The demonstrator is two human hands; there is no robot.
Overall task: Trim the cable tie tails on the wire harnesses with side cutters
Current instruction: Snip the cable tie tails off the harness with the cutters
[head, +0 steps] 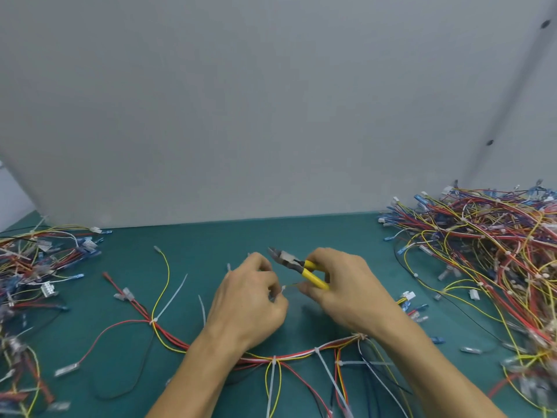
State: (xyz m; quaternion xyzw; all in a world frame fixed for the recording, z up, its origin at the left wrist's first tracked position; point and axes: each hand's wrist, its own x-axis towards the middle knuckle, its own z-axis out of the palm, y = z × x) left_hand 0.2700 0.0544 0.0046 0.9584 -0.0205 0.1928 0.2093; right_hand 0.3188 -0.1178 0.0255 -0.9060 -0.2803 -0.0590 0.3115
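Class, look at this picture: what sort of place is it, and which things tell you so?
Probably a wire-harness assembly bench: heaped harnesses on a green mat, untrimmed cable ties, side cutters in the right hand.

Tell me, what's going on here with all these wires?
A person is working on a wire harness laid on a green mat. The right hand grips yellow-handled side cutters, whose tip points away and touches nothing. The left hand pinches a thin wire stretched between both hands. Several cable ties on the harness have long white tails uncut. A big heap of harnesses lies to the right, a smaller heap to the left.
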